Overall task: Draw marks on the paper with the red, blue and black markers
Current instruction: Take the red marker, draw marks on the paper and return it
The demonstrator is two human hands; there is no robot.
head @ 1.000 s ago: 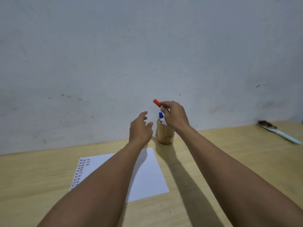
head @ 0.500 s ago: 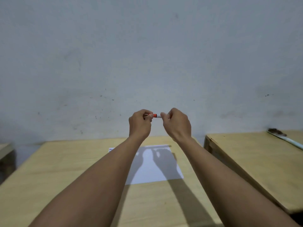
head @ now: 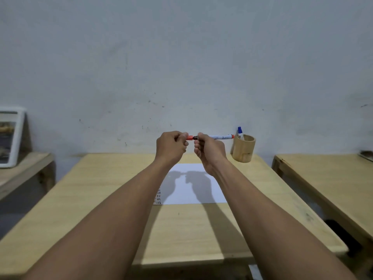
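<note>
I hold the red marker (head: pixel 219 136) level in the air above the desk. My right hand (head: pixel 209 151) grips its white barrel, and the red end sticks out to the right. My left hand (head: pixel 171 148) pinches the red cap (head: pixel 189 137), which sits a little off the barrel with a dark tip showing between. The white paper (head: pixel 193 184) lies on the desk below my hands, with small coloured marks along its left edge. A blue marker (head: pixel 240 133) stands in the bamboo cup (head: pixel 243 148) at the far right of the desk.
The wooden desk (head: pixel 101 199) runs from the wall toward me. A second desk (head: pixel 327 178) stands to the right across a gap. On the left, a low bench holds a white framed picture (head: pixel 10 136) leaning on the wall.
My right hand lifted the red marker out of the cup and my left hand closed on its cap. The cap has separated slightly from the barrel. The view pulled back.
</note>
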